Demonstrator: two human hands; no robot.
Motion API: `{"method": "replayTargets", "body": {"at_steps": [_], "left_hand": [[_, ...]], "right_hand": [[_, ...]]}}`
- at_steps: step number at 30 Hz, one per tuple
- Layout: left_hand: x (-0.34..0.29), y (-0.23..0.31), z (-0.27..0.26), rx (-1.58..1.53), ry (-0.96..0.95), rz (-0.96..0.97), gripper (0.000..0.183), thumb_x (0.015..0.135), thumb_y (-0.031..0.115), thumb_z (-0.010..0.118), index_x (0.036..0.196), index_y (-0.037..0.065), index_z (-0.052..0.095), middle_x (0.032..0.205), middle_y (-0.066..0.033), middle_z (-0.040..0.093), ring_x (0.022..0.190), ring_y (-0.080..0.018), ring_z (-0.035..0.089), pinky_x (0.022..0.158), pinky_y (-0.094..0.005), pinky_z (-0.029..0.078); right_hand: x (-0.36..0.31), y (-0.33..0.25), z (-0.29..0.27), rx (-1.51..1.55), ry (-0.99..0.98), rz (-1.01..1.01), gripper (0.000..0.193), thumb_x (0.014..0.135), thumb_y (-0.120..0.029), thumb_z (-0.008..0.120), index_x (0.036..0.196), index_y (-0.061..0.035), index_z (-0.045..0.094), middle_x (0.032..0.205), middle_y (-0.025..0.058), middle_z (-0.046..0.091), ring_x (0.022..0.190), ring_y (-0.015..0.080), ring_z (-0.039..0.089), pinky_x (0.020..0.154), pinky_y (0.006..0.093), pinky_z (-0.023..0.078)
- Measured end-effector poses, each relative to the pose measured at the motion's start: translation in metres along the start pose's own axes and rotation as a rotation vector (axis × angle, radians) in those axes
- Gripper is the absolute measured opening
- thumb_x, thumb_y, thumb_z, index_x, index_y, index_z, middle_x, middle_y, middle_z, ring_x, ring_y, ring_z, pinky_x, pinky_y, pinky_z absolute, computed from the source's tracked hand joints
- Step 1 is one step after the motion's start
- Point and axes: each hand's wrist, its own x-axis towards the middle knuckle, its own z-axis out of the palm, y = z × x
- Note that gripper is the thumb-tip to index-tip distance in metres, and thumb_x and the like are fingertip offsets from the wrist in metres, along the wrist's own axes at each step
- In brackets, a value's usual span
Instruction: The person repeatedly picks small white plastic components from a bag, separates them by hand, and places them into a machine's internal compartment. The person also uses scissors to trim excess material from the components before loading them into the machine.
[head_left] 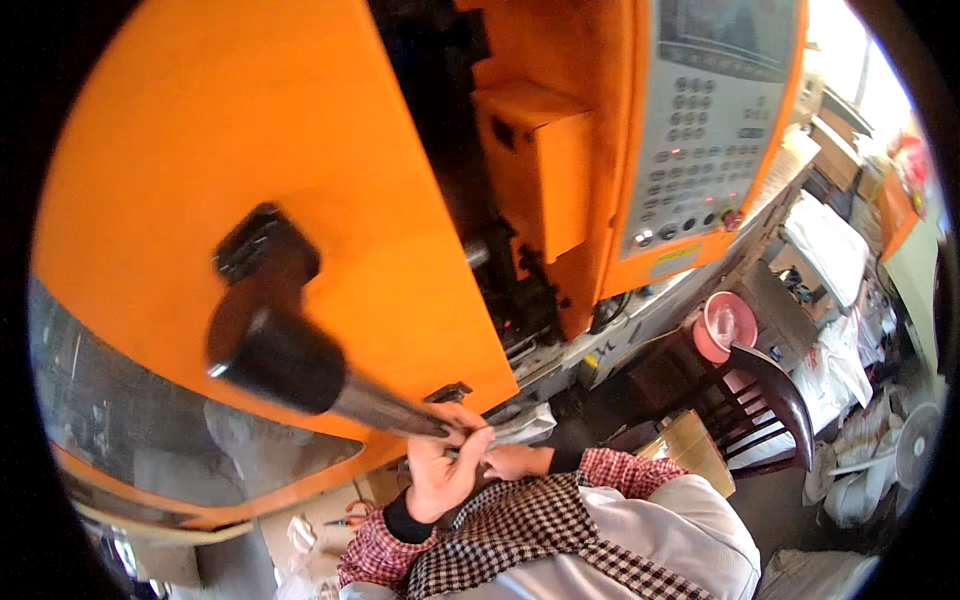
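Observation:
My left hand (445, 472) is closed round the near end of a door handle (375, 405), a grey bar with a thick black end. The handle stands out from a large orange machine door (250, 110) on black mounts. Just to its right, close against my body, is my right hand (518, 461). Its fingers are hidden behind the left hand, so what they hold, if anything, does not show. A crumpled whitish piece, perhaps plastic (527, 424), lies just beyond the right hand. Right of the door, a dark gap opens into the machine.
A control panel (690, 150) with buttons and a screen stands at the right of the gap. Farther right are a pink basin (725, 327), a dark wooden chair (770, 400), a cardboard box (695, 447) and a fan (917, 445). Red-handled pliers (350, 517) lie at lower left.

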Motion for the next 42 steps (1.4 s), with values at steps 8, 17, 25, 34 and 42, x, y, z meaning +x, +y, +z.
{"method": "replayTargets", "body": {"at_steps": [8, 17, 25, 34, 42], "left_hand": [[-0.066, -0.01, -0.062, 0.179, 0.501, 0.105, 0.015, 0.083, -0.01, 0.041, 0.092, 0.0, 0.036, 0.083, -0.0141, 0.049, 0.077, -0.0221, 0.053, 0.074, -0.0336, 0.043], [-0.102, -0.003, -0.128, 0.396, 0.902, 0.071, 0.01, 0.091, 0.004, 0.044, 0.086, 0.003, 0.036, 0.074, -0.0074, 0.044, 0.07, -0.0156, 0.046, 0.07, -0.0288, 0.038], [-0.125, -0.003, -0.174, 0.465, 0.995, 0.062, 0.007, 0.091, 0.002, 0.042, 0.087, 0.003, 0.037, 0.072, -0.0091, 0.05, 0.068, -0.0143, 0.049, 0.065, -0.0259, 0.039], [-0.153, -0.005, -0.201, 0.494, 1.055, -0.022, 0.02, 0.09, 0.013, 0.054, 0.098, -0.003, 0.046, 0.089, -0.0109, 0.057, 0.081, -0.0146, 0.053, 0.077, -0.0259, 0.042], [-0.134, -0.014, -0.123, 1.027, 0.979, 0.458, 0.033, 0.087, 0.008, 0.052, 0.116, -0.004, 0.039, 0.109, -0.0183, 0.048, 0.088, -0.023, 0.054, 0.081, -0.034, 0.045]], "right_hand": [[0.026, -0.032, -0.013, -0.039, -0.303, 0.087, 0.032, 0.09, -0.03, 0.049, 0.103, -0.0011, 0.048, 0.085, 0.019, 0.054, 0.079, 0.0353, 0.053, 0.066, 0.0477, 0.042], [0.062, -0.059, -0.145, -0.31, 0.639, -0.149, 0.018, 0.078, -0.007, 0.057, 0.094, -0.0019, 0.062, 0.091, 0.0184, 0.063, 0.079, 0.0357, 0.061, 0.067, 0.0396, 0.05], [0.132, 0.013, -0.176, -0.713, 0.489, -0.006, 0.03, 0.076, -0.003, 0.053, 0.103, -0.0092, 0.063, 0.102, 0.0162, 0.06, 0.085, 0.0341, 0.059, 0.072, 0.0428, 0.049], [0.138, 0.003, -0.182, -0.786, 0.36, -0.081, 0.025, 0.075, -0.004, 0.053, 0.097, -0.0035, 0.064, 0.097, 0.0194, 0.06, 0.085, 0.0332, 0.059, 0.074, 0.0414, 0.049], [0.129, 0.011, -0.194, -0.578, 0.402, -0.174, 0.02, 0.073, -0.005, 0.06, 0.091, 0.0041, 0.061, 0.098, 0.0227, 0.058, 0.088, 0.0376, 0.056, 0.076, 0.0428, 0.047]]}}
